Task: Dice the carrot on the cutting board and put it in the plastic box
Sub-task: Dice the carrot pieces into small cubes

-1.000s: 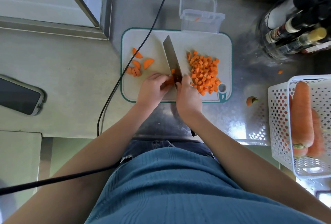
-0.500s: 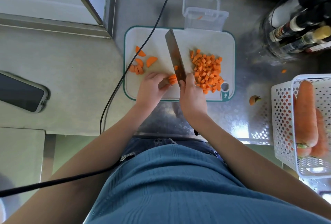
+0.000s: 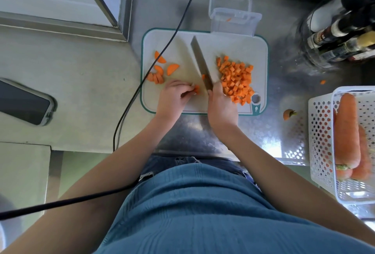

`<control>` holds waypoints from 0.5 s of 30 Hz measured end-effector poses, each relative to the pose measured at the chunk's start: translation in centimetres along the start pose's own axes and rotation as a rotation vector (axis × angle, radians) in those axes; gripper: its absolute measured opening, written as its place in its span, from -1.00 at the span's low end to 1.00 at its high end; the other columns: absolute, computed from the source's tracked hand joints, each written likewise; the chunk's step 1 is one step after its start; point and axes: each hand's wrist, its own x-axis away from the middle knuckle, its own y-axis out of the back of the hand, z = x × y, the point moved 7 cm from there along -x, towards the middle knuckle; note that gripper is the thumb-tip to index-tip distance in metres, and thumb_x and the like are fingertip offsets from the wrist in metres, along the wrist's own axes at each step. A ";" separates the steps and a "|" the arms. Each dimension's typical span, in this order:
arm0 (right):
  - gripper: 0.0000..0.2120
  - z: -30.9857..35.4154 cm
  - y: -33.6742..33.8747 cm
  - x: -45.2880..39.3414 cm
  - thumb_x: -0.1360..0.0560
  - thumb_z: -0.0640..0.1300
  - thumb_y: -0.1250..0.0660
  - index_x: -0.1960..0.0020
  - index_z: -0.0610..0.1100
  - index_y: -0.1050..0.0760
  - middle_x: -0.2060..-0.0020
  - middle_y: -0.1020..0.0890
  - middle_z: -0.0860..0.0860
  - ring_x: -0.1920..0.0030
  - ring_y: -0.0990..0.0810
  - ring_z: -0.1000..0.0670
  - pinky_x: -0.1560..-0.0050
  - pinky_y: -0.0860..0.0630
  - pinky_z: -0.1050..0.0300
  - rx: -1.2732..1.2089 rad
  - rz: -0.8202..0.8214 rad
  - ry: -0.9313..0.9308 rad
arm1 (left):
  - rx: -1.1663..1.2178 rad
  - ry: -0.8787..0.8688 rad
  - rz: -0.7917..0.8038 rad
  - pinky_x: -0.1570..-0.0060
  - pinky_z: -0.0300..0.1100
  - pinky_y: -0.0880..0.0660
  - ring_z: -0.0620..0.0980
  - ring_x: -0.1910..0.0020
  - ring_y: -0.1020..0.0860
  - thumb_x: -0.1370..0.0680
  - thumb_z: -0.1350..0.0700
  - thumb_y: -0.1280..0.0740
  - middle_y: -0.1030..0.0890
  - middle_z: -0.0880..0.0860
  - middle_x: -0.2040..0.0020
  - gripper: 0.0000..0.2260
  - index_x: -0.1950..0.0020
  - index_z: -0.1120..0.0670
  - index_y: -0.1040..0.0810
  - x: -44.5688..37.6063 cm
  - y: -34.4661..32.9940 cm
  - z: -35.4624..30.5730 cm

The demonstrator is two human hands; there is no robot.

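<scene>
A white cutting board (image 3: 239,40) with a teal rim lies on the steel counter. A pile of carrot dice (image 3: 235,79) covers its right side, and half-moon carrot slices (image 3: 160,69) lie at its left. My left hand (image 3: 174,97) pinches a small stack of carrot pieces (image 3: 196,89) near the board's front. My right hand (image 3: 220,107) grips a knife (image 3: 200,63), its blade slanting away to the left, just right of that stack. One dice clings to the blade. A clear plastic box (image 3: 235,20) stands behind the board with a single carrot bit inside.
A black cable (image 3: 162,53) crosses the board's left corner. A phone (image 3: 24,101) lies at the left. Bottles (image 3: 341,32) stand at the back right. A white perforated basket (image 3: 322,138) with whole carrots sits at right, a carrot top (image 3: 288,114) and a stray bit (image 3: 322,81) beside it.
The knife has shifted slightly right, away from the stack. My left hand has drawn the held carrot pieces a little to the left, opening a gap between them and the blade.
</scene>
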 end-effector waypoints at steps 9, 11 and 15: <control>-0.70 1.7 0.9 1.9 -0.65 -0.08 -0.01 -0.29 -0.23 -0.25 0.19 -0.58 -0.26 0.20 -0.56 -0.29 0.28 -0.50 -0.12 -0.253 -0.002 0.037 | -0.014 0.025 -0.024 -0.09 -0.15 -0.49 0.07 0.01 -0.60 -0.47 0.24 -0.41 -0.67 0.12 0.03 -0.81 -0.07 0.20 -0.65 1.2 2.4 0.7; -0.70 2.1 0.4 1.9 -0.65 -0.07 0.00 -0.28 -0.23 -0.24 0.25 -0.55 -0.23 0.25 -0.54 -0.27 0.32 -0.44 -0.07 -0.246 0.027 0.045 | -0.015 0.057 -0.049 -0.09 -0.16 -0.49 0.08 0.01 -0.60 -0.47 0.26 -0.41 -0.67 0.12 0.03 -0.81 -0.07 0.21 -0.65 1.5 2.9 1.2; -0.86 2.6 -0.8 2.4 -0.66 -0.08 0.02 -0.06 -0.15 -0.20 0.30 -0.47 -0.13 0.28 -0.51 -0.23 0.34 -0.41 -0.02 -0.249 0.077 0.053 | -0.002 0.105 -0.073 -0.13 -0.46 -0.37 -0.02 -0.04 -0.57 -0.48 0.26 -0.40 -0.65 0.11 -0.03 -0.78 -0.12 0.21 -0.62 2.1 3.7 1.3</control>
